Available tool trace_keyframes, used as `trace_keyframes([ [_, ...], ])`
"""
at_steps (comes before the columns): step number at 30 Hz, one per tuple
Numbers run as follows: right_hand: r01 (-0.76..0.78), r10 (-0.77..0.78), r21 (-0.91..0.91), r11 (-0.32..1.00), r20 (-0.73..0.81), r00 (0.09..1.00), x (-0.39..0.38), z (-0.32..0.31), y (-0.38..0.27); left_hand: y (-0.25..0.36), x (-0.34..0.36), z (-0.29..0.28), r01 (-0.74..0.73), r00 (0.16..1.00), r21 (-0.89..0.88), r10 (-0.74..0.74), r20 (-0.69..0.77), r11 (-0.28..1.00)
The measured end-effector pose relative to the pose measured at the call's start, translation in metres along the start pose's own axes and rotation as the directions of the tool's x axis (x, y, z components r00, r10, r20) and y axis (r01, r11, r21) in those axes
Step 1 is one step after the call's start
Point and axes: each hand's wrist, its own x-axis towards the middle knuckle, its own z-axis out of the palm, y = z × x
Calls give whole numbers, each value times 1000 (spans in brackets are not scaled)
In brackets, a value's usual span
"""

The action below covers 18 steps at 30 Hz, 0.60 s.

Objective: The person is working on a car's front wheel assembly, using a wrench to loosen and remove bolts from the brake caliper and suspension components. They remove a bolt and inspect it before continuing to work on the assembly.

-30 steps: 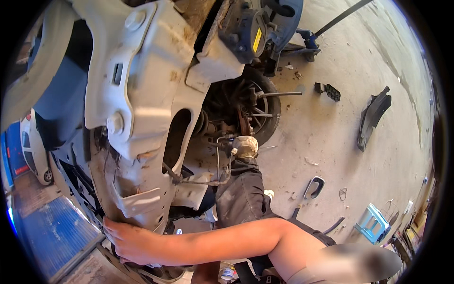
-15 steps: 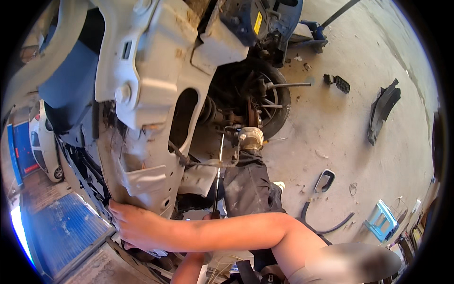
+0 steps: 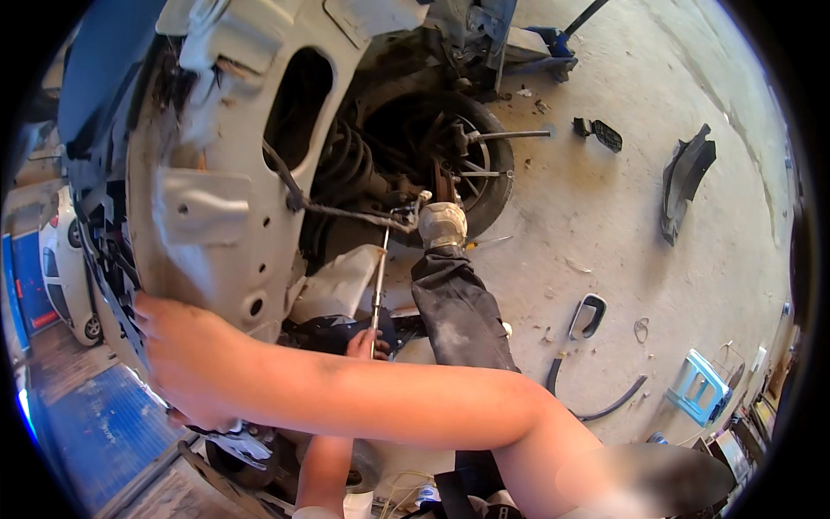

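My left hand (image 3: 367, 344) is closed around the dark lower end of a long chrome-shafted bar tool (image 3: 381, 281). The bar slopes up to a metal linkage beside the car's coil spring (image 3: 346, 156), where its far tip is hard to make out. My right arm crosses over my left forearm. At the far left my right hand (image 3: 186, 359) grips the edge of the grey, stripped car body (image 3: 199, 203), with its fingertips partly hidden. My shoe (image 3: 443, 225), under a dark trouser leg, is beside the brake disc (image 3: 445, 186).
A wheel (image 3: 493, 164) lies by the hub, with a metal bar sticking out. A blue floor jack (image 3: 553, 56), dark plastic trim (image 3: 689, 186), a black hose (image 3: 614, 415) and a light-blue stool (image 3: 699, 387) are on the concrete floor. A white car (image 3: 65, 277) stands at left.
The view has shifted, so the car body sits higher and further left. My left hand now shows above my right forearm, still on the bar. My right hand stays on the body edge.
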Motion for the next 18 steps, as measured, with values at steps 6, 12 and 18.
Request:
trace_keyframes([
  [6,33,-27,74,997,-91,995,-2,-7,7,-23,45,7,-166,962,363,232,-146,917],
  [12,107,-88,79,991,-212,973,-8,-9,17,-48,54,14,-239,859,626,462,-220,742],
  [18,369,-71,262,891,-724,686,-74,23,11,-66,49,29,-116,838,637,419,-350,762],
])
